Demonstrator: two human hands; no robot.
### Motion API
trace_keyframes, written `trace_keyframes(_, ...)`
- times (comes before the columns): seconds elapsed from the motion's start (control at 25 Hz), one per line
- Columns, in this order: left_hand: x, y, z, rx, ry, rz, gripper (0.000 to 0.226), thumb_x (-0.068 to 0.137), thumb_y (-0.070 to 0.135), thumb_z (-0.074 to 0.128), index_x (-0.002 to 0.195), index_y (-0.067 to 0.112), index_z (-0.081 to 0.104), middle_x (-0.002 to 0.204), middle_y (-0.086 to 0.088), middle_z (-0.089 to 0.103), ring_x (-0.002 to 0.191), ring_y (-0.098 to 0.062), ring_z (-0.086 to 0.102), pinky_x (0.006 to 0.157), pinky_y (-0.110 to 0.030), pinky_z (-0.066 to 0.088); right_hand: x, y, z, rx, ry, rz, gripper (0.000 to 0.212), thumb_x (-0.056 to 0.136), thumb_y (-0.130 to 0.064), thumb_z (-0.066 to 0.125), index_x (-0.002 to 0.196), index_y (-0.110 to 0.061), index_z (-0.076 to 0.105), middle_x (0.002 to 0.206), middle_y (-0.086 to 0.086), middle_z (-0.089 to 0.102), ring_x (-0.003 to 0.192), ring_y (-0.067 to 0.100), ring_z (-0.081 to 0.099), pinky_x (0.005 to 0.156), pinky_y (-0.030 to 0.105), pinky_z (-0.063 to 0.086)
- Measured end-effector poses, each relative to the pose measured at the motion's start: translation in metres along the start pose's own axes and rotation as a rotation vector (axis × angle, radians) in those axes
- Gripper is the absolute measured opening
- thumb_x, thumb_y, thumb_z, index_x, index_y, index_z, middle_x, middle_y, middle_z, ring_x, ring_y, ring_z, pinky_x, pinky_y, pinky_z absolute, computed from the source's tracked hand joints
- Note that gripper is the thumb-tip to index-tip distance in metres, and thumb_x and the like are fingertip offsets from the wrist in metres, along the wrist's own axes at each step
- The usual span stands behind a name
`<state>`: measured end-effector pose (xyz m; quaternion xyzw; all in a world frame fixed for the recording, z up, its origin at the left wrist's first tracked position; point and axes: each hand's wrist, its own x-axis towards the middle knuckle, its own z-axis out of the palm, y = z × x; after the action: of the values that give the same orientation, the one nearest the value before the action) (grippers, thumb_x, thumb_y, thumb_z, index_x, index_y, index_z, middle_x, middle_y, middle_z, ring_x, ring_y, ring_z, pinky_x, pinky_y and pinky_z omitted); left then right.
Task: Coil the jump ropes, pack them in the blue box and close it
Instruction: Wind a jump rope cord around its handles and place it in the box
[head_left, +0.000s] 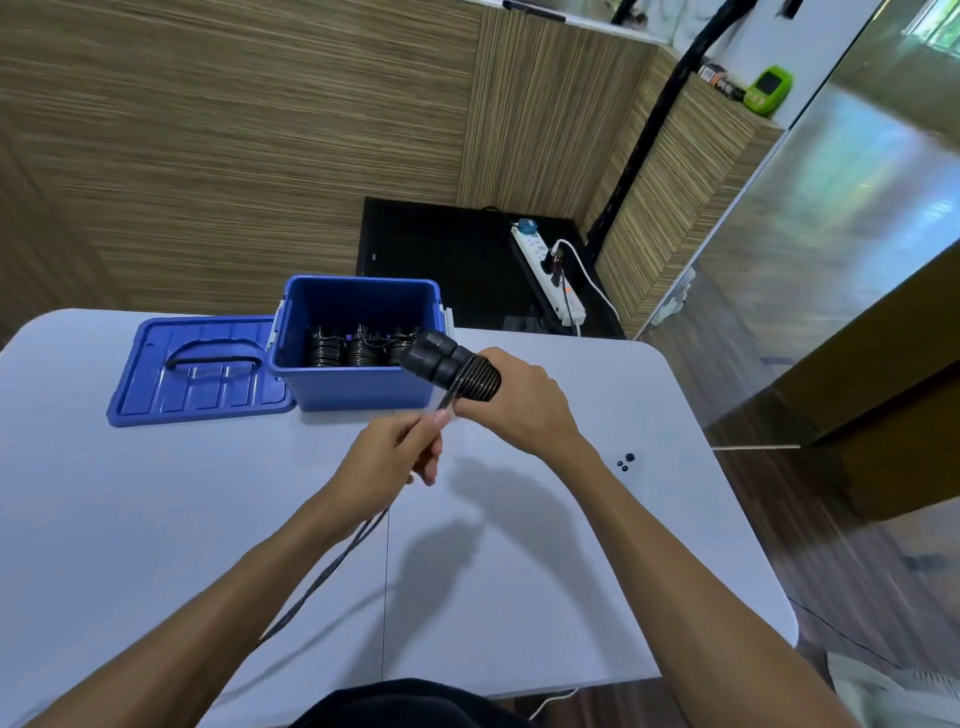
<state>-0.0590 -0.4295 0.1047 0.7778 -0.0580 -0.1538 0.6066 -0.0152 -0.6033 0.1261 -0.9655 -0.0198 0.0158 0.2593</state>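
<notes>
Your right hand (524, 400) is gripping a jump rope (457, 371), its black handles and coils bundled together just in front of the open blue box (358, 384). Your left hand (395, 452) is pinching the loose cord (332, 566), which is trailing off the near table (156, 519) edge, blurred. The bundle is blocking 1 corner of the box, where 3 coiled ropes (358, 351) are sitting. The lid (202, 374) is lying flat beside it. 3 small dark dots (625, 461), too small to identify, are lying near your right wrist.
</notes>
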Motion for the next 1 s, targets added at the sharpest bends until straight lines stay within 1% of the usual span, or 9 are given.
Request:
trace_keyframes(0.08, 0.001, -0.015, -0.007, 0.116, -0.018, 0.053, 0.039, 0.098, 0.036, 0.049, 0.074, 0.009, 0.063, 0.071, -0.002, 0.071, 0.07, -0.014, 0.066, 0.073, -0.029, 0.046, -0.003, -0.001, -0.001, 0.024, -0.032, -0.042, 0.036, 0.073, -0.045, 0.072, 0.103, -0.033, 0.055, 0.084, -0.009, 0.064, 0.076, 0.014, 0.06, 0.061, 0.028, 0.047)
trace_keyframes(0.2, 0.013, -0.024, -0.022, 0.39, -0.045, 0.165, 0.033, 0.098, 0.046, 0.044, 0.085, 0.028, 0.068, 0.09, 0.011, 0.071, 0.09, -0.01, 0.064, 0.086, -0.037, 0.05, -0.009, -0.002, -0.002, 0.095, -0.098, -0.122, 0.034, 0.071, -0.046, 0.075, 0.095, -0.039, 0.054, 0.081, -0.012, 0.062, 0.074, 0.01, 0.058, 0.061, 0.025, 0.042)
trace_keyframes(0.32, 0.026, -0.026, -0.038, 0.608, -0.101, 0.219, 0.037, 0.092, 0.059, 0.041, 0.11, 0.036, 0.064, 0.109, 0.007, 0.069, 0.098, -0.014, 0.062, 0.086, -0.04, 0.052, -0.016, -0.003, -0.008, 0.176, -0.146, -0.199, 0.034, 0.072, -0.048, 0.081, 0.093, -0.042, 0.055, 0.08, -0.016, 0.062, 0.074, 0.005, 0.057, 0.064, 0.024, 0.041)
trace_keyframes(0.4, 0.034, -0.022, -0.045, 0.661, -0.082, 0.17, 0.03, 0.093, 0.049, 0.048, 0.107, 0.027, 0.063, 0.105, 0.0, 0.067, 0.094, -0.021, 0.061, 0.081, -0.039, 0.052, -0.021, -0.005, -0.012, 0.204, -0.172, -0.234, 0.038, 0.071, -0.051, 0.083, 0.097, -0.041, 0.058, 0.083, -0.017, 0.063, 0.077, 0.005, 0.059, 0.068, 0.026, 0.046)
trace_keyframes(0.48, 0.042, -0.015, -0.049, 0.661, -0.1, 0.107, 0.009, 0.096, 0.023, 0.053, 0.089, 0.019, 0.059, 0.091, -0.003, 0.064, 0.086, -0.024, 0.059, 0.072, -0.035, 0.049, -0.026, -0.007, -0.016, 0.212, -0.188, -0.264, 0.044, 0.068, -0.057, 0.083, 0.102, -0.039, 0.06, 0.087, -0.016, 0.065, 0.081, 0.006, 0.061, 0.073, 0.03, 0.051)
trace_keyframes(0.52, 0.043, -0.009, -0.051, 0.672, -0.124, 0.128, 0.01, 0.094, 0.015, 0.051, 0.088, 0.02, 0.058, 0.09, -0.002, 0.064, 0.086, -0.024, 0.06, 0.072, -0.035, 0.048, -0.028, -0.007, -0.017, 0.208, -0.195, -0.285, 0.047, 0.068, -0.058, 0.083, 0.104, -0.038, 0.061, 0.088, -0.016, 0.065, 0.082, 0.006, 0.061, 0.075, 0.031, 0.052)
trace_keyframes(0.64, 0.049, 0.001, -0.058, 0.626, -0.29, 0.269, 0.016, 0.093, 0.019, 0.053, 0.103, 0.028, 0.061, 0.101, 0.01, 0.065, 0.095, -0.015, 0.062, 0.083, -0.037, 0.052, -0.033, -0.005, -0.022, 0.136, -0.235, -0.369, 0.052, 0.068, -0.059, 0.082, 0.111, -0.043, 0.059, 0.087, -0.02, 0.063, 0.082, 0.004, 0.059, 0.075, 0.023, 0.047)
trace_keyframes(0.84, 0.065, 0.024, -0.055, 1.341, -0.454, 0.779, 0.006, 0.098, 0.021, 0.047, 0.1, 0.021, 0.052, 0.098, 0.005, 0.054, 0.085, -0.017, 0.05, 0.077, -0.036, 0.045, -0.041, 0.001, -0.015, -0.232, -0.298, -0.378, 0.057, 0.07, -0.077, 0.068, 0.106, -0.035, 0.053, 0.075, -0.016, 0.057, 0.074, 0.012, 0.055, 0.065, 0.03, 0.042)
trace_keyframes(1.0, 0.06, 0.059, -0.039, 1.639, -0.489, 0.591, 0.017, 0.1, 0.033, 0.041, 0.103, 0.022, 0.054, 0.1, 0.007, 0.055, 0.093, -0.016, 0.055, 0.072, -0.035, 0.048, -0.039, 0.001, 0.0, -0.424, -0.251, -0.329, 0.066, 0.075, -0.082, 0.055, 0.117, -0.031, 0.049, 0.09, -0.006, 0.065, 0.078, 0.02, 0.059, 0.062, 0.032, 0.038)
